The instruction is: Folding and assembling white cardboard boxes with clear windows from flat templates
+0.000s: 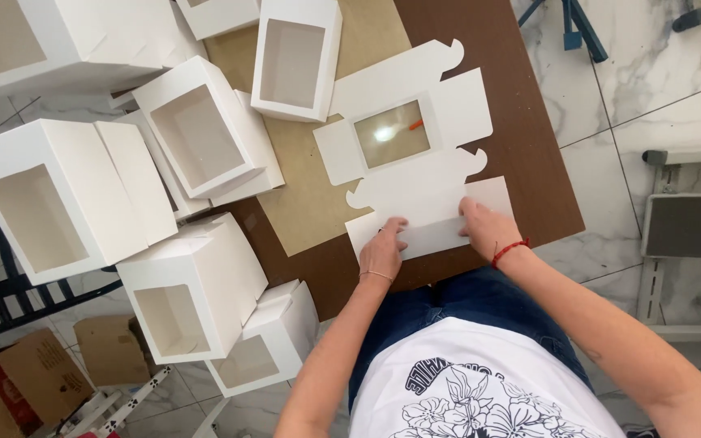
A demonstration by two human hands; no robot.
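Observation:
A flat white cardboard box blank (pixel 415 174) with a clear window panel (pixel 391 134) lies unfolded on the brown table (pixel 541 186). My left hand (pixel 383 250) presses on the blank's near flap at its left side. My right hand (pixel 487 227), with a red cord at the wrist, holds the same flap at its right side and bends it up along the fold. Both hands grip the near edge of the blank.
Several assembled white window boxes (pixel 196 134) crowd the table's left part and hang over its edge (pixel 184 288). A tan paper sheet (pixel 310 195) lies under the blank. Brown cartons (pixel 34 381) sit on the marble floor at lower left.

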